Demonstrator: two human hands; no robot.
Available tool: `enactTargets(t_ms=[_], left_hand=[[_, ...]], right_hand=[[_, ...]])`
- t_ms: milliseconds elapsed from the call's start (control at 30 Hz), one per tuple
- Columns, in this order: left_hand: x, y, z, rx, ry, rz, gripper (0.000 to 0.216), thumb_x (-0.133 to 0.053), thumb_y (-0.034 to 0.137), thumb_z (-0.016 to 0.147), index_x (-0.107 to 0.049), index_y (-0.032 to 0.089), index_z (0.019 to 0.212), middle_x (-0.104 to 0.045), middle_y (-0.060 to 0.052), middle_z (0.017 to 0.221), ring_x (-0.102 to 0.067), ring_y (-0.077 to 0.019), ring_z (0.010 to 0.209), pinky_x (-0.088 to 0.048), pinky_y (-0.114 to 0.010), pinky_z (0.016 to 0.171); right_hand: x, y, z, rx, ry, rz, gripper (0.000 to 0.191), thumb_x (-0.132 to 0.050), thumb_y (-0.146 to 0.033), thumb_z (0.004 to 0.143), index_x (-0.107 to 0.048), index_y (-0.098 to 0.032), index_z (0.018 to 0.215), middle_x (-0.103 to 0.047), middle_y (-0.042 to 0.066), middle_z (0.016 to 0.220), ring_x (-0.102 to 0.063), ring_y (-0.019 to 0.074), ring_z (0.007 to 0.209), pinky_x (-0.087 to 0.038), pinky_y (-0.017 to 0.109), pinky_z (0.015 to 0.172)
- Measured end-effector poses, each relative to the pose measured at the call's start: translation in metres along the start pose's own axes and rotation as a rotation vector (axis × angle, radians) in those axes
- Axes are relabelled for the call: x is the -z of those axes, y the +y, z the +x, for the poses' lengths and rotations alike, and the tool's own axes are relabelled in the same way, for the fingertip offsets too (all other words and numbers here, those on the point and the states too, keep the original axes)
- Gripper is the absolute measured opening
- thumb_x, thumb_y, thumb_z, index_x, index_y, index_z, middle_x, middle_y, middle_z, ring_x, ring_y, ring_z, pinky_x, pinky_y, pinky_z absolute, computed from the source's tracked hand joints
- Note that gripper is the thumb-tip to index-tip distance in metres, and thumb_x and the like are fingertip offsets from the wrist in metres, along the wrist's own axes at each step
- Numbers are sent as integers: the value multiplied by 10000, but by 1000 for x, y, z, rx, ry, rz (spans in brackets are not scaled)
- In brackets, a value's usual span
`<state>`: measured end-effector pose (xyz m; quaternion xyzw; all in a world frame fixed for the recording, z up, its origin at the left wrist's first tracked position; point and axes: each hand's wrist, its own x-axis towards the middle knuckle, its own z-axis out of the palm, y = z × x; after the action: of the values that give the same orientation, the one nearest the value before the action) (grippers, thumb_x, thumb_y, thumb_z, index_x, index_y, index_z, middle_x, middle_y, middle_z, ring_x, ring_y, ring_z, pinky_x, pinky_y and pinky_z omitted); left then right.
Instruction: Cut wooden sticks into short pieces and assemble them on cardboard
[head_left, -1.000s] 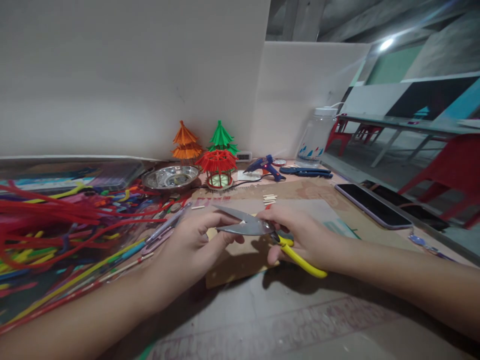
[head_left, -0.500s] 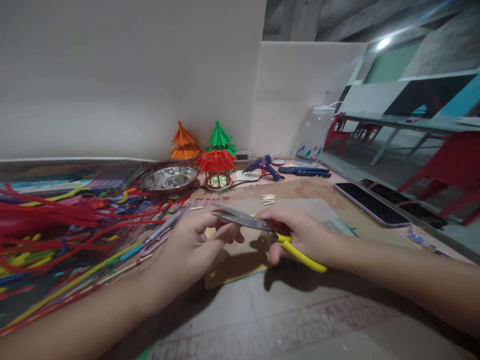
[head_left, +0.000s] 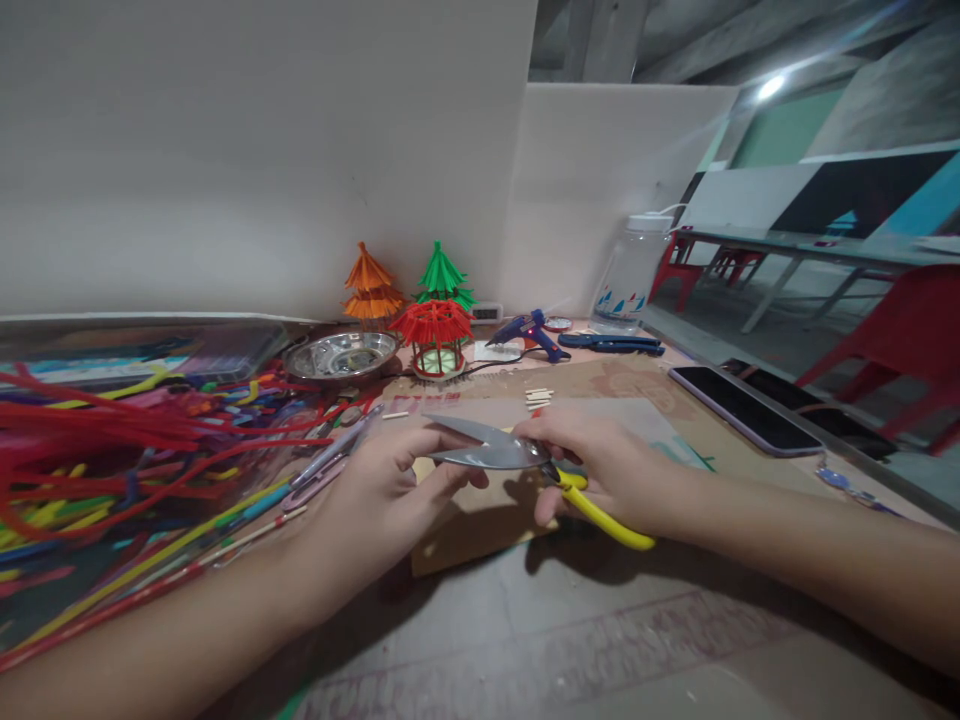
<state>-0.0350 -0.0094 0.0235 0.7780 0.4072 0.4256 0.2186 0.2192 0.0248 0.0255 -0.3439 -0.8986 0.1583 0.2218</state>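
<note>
My right hand (head_left: 600,470) grips yellow-handled snips (head_left: 495,450) whose grey blades stand apart, pointing left. My left hand (head_left: 382,490) is closed in a pinch right at the blade tips, thumb and fingers pressed on something too small to make out. Both hands hover over a brown cardboard sheet (head_left: 480,515) on the table. Several short pale stick pieces (head_left: 538,398) lie on the cardboard beyond the hands.
A heap of coloured pipe cleaners (head_left: 112,450) fills the left side. Behind stand a metal dish (head_left: 341,355), orange, green and red paper pavilions (head_left: 433,335), a blue glue gun (head_left: 529,333), pliers (head_left: 611,344) and a plastic jar (head_left: 630,275). Two phones (head_left: 746,410) lie at right.
The snips' blades, nearly closed half a second ago, have opened again. Both hands stay in the same place.
</note>
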Motion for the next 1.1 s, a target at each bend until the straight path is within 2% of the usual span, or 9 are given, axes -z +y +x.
enactTargets(t_ms=[233,400,500,567,633,767,900,1000,1100], left_hand=[[-3,-3,2,25,-21,45,243,-566,273,949,-734,227,779,-758,12,814,-701,-161,803,-529,-253,773],[-12,-31,7,104,-58,66,219,-525,339,977,-690,200,940,-754,-36,906,-710,-190,859,-535,-277,755],[-20,-49,9,147,-65,-8,208,-504,347,981,-626,183,939,-736,-42,852,-704,-189,783,-535,-284,706],[-24,-55,10,167,-58,-20,203,-504,348,979,-614,183,935,-729,-46,851,-699,-195,782,-530,-291,701],[-26,-56,10,166,-51,-13,197,-507,340,976,-618,184,935,-728,-49,857,-698,-199,790,-525,-294,707],[-27,-52,10,143,-42,-13,174,-517,309,964,-635,189,922,-739,-47,844,-691,-196,774,-508,-285,694],[-27,-52,12,152,-28,-6,151,-535,289,941,-651,193,927,-746,-48,862,-684,-197,783,-498,-278,686],[-27,-54,13,160,-23,-22,155,-534,294,937,-650,192,936,-744,-53,877,-679,-202,804,-497,-284,698],[-26,-54,13,163,-23,-36,153,-547,298,927,-651,187,927,-739,-62,888,-667,-212,817,-487,-297,703]], right_hand=[[7,4,8,-19,8,-28,349,-774,-454,819,-716,-235,1084,-624,-24,738,-546,142,668,-372,240,603],[55,29,24,-243,117,-382,404,-665,-555,861,-692,-231,1100,-645,16,775,-556,177,657,-356,254,576],[87,56,19,-412,-71,-576,295,-724,-477,813,-684,-214,940,-651,27,725,-563,176,591,-326,256,550],[97,77,10,-373,-110,-583,167,-633,-339,894,-702,-195,944,-709,87,826,-623,195,678,-360,276,593],[96,103,1,-380,-97,-611,198,-559,-272,925,-726,-169,944,-731,126,843,-642,199,693,-377,294,619],[72,155,-1,-503,111,-768,321,-467,-261,952,-738,-137,833,-717,160,759,-642,233,642,-383,342,618],[62,181,5,-500,297,-738,293,-469,-239,949,-712,-145,816,-724,199,806,-673,256,681,-448,349,659],[71,178,3,-497,192,-680,315,-444,-282,966,-711,-129,902,-732,241,893,-695,279,726,-469,363,702],[82,155,7,-507,82,-688,354,-425,-323,980,-690,-103,1063,-728,270,978,-708,299,792,-455,369,707]])
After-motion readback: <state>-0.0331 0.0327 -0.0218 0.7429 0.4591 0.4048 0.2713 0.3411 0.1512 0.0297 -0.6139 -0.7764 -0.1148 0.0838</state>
